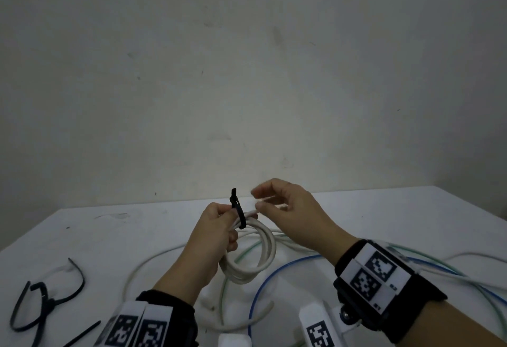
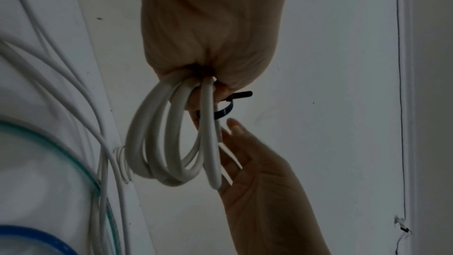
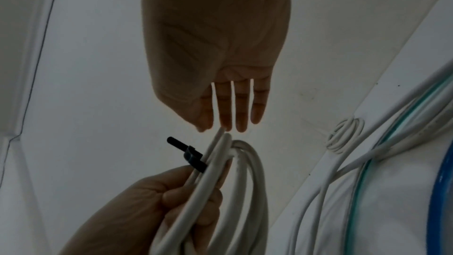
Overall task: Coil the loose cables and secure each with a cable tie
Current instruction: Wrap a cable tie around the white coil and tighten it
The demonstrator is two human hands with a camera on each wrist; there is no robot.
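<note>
My left hand [image 1: 216, 232] grips a white cable coil [image 1: 264, 250] of several loops, lifted above the table. A black cable tie [image 1: 238, 212] is wrapped round the coil at the top, just beside my left fingers, its tail sticking up. In the left wrist view the coil [image 2: 159, 143] hangs from my fist with the tie [image 2: 224, 112] behind it. My right hand [image 1: 285, 209] is just right of the tie. In the right wrist view its fingers [image 3: 241, 108] are straight, their tips at the free cable ends [image 3: 224, 139], holding nothing.
Loose blue cable [image 1: 274, 271], green cable [image 1: 244, 253] and thin white cable [image 1: 145, 263] lie in wide loops on the white table [image 1: 137, 226] under my hands. Spare black cable ties [image 1: 41, 300] lie at the near left. A small white coil [image 3: 343, 135] lies by the wall.
</note>
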